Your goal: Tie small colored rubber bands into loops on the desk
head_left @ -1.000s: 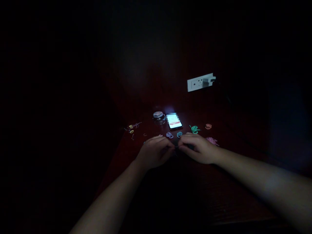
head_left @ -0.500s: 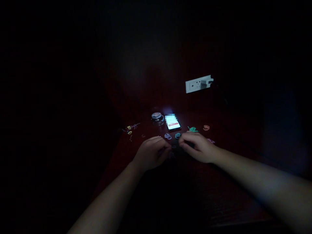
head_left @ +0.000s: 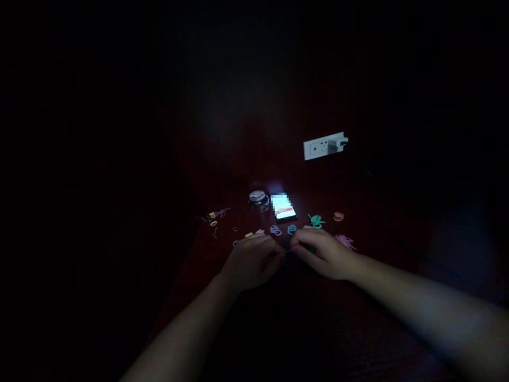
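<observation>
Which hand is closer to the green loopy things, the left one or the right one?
The right hand. It is just in front of the green loops. The left hand is farther off, in front and well to their left.

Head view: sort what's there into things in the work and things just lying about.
In the work:
thin strand between left hand and right hand; probably purple bands, teal bands, green bands, orange bands, pink bands

Just around, apparently:
lit phone; lidded jar; wall socket

Very dim; glare from the lit phone (head_left: 284, 207); edges black.
</observation>
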Demonstrator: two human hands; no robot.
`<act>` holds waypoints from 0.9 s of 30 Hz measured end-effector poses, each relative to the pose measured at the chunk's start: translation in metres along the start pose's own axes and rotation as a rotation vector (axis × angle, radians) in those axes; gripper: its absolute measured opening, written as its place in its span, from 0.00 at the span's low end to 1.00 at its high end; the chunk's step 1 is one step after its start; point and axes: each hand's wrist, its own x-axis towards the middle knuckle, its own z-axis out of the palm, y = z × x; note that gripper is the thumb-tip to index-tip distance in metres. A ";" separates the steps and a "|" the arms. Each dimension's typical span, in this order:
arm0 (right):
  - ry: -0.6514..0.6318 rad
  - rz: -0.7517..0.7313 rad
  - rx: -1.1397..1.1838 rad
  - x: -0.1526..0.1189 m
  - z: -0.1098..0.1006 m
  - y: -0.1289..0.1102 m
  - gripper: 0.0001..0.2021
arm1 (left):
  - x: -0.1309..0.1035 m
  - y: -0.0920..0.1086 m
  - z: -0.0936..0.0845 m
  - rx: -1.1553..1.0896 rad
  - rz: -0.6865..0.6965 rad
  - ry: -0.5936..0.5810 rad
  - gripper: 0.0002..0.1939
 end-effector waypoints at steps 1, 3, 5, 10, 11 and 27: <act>-0.004 0.006 0.004 0.000 0.000 0.000 0.09 | 0.000 0.000 0.000 -0.003 0.001 0.001 0.04; -0.032 0.018 0.016 0.000 0.001 0.000 0.09 | 0.000 0.000 0.001 -0.011 0.001 -0.004 0.03; -0.061 0.019 0.027 0.000 0.002 0.000 0.09 | 0.000 0.000 0.001 -0.018 0.000 -0.012 0.02; -0.051 0.007 0.007 -0.001 0.002 0.002 0.09 | -0.001 -0.002 0.002 -0.022 -0.007 -0.010 0.02; -0.047 0.008 0.004 -0.001 0.002 0.003 0.09 | -0.001 -0.002 0.002 -0.021 -0.006 -0.007 0.02; -0.091 0.001 -0.008 -0.001 0.004 0.003 0.10 | -0.001 -0.004 0.001 -0.015 -0.006 -0.005 0.05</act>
